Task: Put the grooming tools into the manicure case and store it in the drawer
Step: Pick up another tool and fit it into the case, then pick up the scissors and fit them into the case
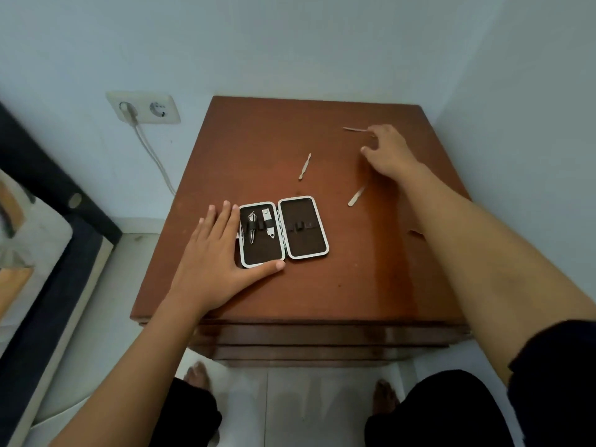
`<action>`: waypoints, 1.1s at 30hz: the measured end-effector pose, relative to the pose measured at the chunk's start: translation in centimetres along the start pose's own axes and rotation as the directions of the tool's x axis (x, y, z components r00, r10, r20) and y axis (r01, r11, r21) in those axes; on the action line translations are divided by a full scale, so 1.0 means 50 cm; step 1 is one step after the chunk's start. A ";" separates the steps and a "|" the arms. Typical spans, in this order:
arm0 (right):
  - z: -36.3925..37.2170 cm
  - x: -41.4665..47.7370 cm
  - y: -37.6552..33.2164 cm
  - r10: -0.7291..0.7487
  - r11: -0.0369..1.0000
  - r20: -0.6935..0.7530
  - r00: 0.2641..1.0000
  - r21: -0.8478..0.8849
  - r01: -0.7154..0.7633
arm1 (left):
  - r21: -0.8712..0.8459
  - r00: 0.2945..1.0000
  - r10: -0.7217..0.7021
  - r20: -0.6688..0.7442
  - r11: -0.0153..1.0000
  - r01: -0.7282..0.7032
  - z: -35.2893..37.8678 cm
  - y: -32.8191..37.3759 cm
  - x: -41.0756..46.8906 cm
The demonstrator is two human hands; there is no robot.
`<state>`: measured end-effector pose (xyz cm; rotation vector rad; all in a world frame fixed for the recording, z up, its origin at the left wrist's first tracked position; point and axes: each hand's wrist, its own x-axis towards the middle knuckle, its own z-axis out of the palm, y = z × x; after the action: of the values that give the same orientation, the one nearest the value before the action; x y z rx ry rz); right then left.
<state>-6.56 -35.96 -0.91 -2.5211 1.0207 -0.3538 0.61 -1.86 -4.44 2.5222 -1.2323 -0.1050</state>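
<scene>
The manicure case (304, 228) lies open and flat on the brown nightstand top (354, 285), white-rimmed with a dark lining. Two tools, a clipper and small scissors (252, 228), sit in its left half. My left hand (216, 256) rests flat against the case's left edge, thumb along its front. Three slim metal tools lie loose: one (304, 166) behind the case, one (356, 196) to the right, one (354, 129) at the far right. My right hand (388, 151) is at the far tool's end, fingertips touching it, thumb spread.
The nightstand stands in a corner, walls behind and to the right. A wall socket (143, 108) with a plugged cable is at the left. A bed edge (48, 237) runs along the left. My feet and dark trousers show below the front edge.
</scene>
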 end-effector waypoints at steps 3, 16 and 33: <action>0.009 0.039 0.009 0.008 0.997 0.076 0.997 -0.073 -0.003 | 0.019 1.000 -0.008 0.005 1.000 0.008 -0.002 0.000 0.002; 0.035 -0.009 -0.048 -0.132 0.957 0.240 0.962 -0.221 0.187 | -0.001 0.999 -0.031 0.019 1.000 0.031 -0.008 0.006 -0.001; 0.014 -0.075 -0.054 -0.057 0.998 0.063 0.996 0.019 0.056 | -0.036 0.999 -0.026 0.025 0.999 0.027 -0.007 0.004 -0.003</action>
<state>-7.29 -31.34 -0.64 -2.5329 0.9197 -0.2954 0.43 -1.76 -4.08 2.5137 -1.1953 -0.1633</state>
